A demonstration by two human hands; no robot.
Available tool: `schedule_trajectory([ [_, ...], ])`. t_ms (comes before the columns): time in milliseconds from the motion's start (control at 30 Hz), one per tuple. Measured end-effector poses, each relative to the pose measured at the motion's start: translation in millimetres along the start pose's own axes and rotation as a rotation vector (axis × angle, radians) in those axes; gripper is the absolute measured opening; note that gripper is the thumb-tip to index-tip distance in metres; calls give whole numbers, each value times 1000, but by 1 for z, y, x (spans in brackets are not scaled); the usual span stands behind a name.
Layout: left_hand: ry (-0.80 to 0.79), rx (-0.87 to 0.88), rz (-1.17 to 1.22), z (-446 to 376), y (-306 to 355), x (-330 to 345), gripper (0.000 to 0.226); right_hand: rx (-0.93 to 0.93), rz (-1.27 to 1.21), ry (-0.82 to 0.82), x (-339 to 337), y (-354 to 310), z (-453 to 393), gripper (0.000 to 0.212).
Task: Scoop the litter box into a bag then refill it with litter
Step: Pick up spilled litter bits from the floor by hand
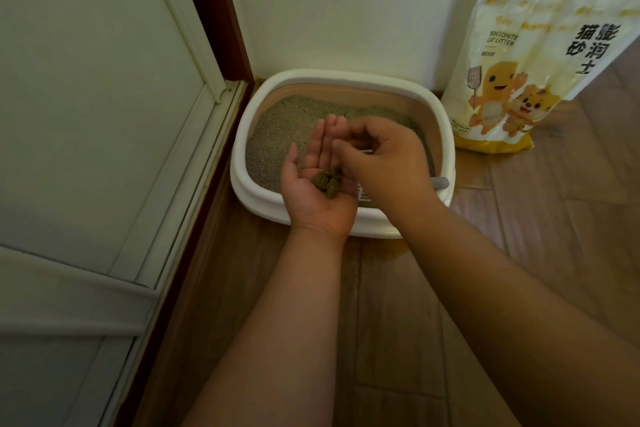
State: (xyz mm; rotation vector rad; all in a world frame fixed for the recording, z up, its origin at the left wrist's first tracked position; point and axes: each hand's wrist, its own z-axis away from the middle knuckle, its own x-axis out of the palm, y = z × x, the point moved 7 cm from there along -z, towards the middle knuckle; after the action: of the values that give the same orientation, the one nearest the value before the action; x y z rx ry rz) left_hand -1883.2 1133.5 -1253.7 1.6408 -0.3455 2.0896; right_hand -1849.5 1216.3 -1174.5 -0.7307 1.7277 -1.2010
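Both forearms reach in from below. Left hand (317, 184) lies palm up, fingers straight, cradling dark clumps (327, 182) over the litter box (346, 78). Right hand (381, 156) hovers beside it, fingers curled; whether they pinch anything I cannot tell. I judge the clumps light and crumbly: support from beneath, no squeezing. Litter bag (509, 55) stands right of the box; scoop handle (440, 183) rests on the rim.

Dark clumps (327, 182) on flat left palm (317, 184) above litter box (446, 135), right hand (384, 156) curled alongside

White litter box (341, 80), grey-filled, floor corner
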Motion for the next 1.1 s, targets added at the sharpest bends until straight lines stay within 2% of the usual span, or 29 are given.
schedule_trajectory([
  [133,-14,27,-8,-2,-5,14,53,89,-499,120,-7,2,5,16],
  [200,-39,43,17,-2,-9,23,57,156,-760,178,-8,4,8,24],
  [333,-16,78,27,-1,-13,32,60,239,-1030,269,-9,3,10,37],
  [633,49,109,-19,12,-11,62,53,406,-1251,341,-14,-11,8,50],
  [867,64,86,-73,18,-14,126,60,437,-1343,317,-38,-53,-14,50],
  [1100,83,91,-79,29,-21,203,63,436,-1308,357,-82,-117,-33,48],
])
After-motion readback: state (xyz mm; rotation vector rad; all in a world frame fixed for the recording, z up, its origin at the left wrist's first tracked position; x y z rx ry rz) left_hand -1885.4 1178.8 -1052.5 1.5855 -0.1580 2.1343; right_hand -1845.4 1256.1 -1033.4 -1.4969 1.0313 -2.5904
